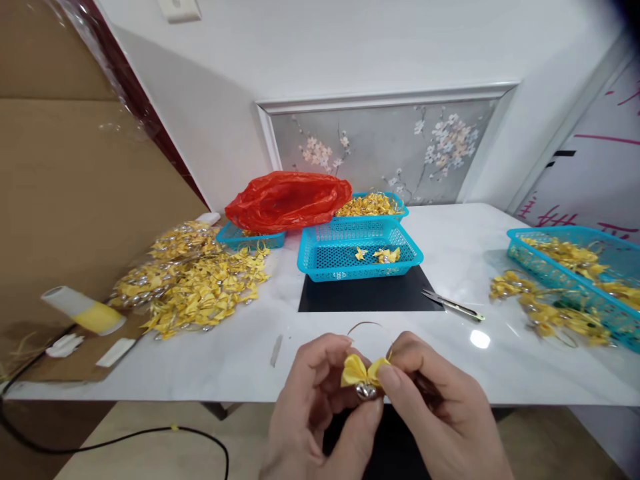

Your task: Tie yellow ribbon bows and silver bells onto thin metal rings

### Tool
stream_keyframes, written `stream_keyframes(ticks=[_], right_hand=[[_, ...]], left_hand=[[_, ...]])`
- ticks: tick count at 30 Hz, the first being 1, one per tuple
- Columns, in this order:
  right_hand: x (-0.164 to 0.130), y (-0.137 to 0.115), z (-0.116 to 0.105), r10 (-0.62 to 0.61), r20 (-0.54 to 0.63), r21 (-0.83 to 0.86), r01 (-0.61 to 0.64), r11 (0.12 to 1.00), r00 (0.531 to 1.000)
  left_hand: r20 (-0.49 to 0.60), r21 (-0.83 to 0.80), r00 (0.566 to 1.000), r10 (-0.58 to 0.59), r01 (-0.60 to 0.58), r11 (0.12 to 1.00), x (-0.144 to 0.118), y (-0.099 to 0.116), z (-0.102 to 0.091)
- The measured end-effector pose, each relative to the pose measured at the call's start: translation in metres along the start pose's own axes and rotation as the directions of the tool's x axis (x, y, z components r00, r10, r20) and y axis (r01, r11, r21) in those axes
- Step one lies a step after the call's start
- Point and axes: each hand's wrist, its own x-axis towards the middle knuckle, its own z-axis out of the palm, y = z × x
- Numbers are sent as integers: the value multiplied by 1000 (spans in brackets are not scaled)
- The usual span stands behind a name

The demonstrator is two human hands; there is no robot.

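At the near edge of the white table (240,360), the left hand (320,407) and right hand (440,413) meet, fingers curled in, both pinching a small yellow ribbon bow (361,371) with a silver bell (366,391) under it. Beyond them lie scissors (453,305) and a blue basket (357,250).

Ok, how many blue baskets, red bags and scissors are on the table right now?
Blue baskets: 4 — middle, back, under the bag, right edge
Red bags: 1
Scissors: 1
Total: 6
Left hand and right hand pinch one yellow bow.
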Motion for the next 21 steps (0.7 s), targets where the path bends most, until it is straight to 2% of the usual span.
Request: stream_keyframes(ticks=[3, 6, 8, 14, 21], right_hand=[[-1, 0, 2, 17, -36, 15, -17, 1000, 999], [-2, 0, 3, 27, -43, 14, -26, 1000, 999], [-2, 0, 2, 31, -16, -1, -31, 1000, 999], [-1, 0, -16, 72, 37, -57, -69, 996, 997], [6, 3, -35, -20, 149, -190, 48, 981, 989]], left_hand=[[15, -39, 1000, -8, 8, 999, 1, 0, -1], [-58, 8, 998, -27, 27, 1000, 0, 0, -3], [-69, 18, 995, -68, 69, 997, 1, 1, -5], [106, 0, 981, -162, 163, 987, 9, -1, -21], [32, -111, 993, -110, 113, 987, 5, 2, -14]])
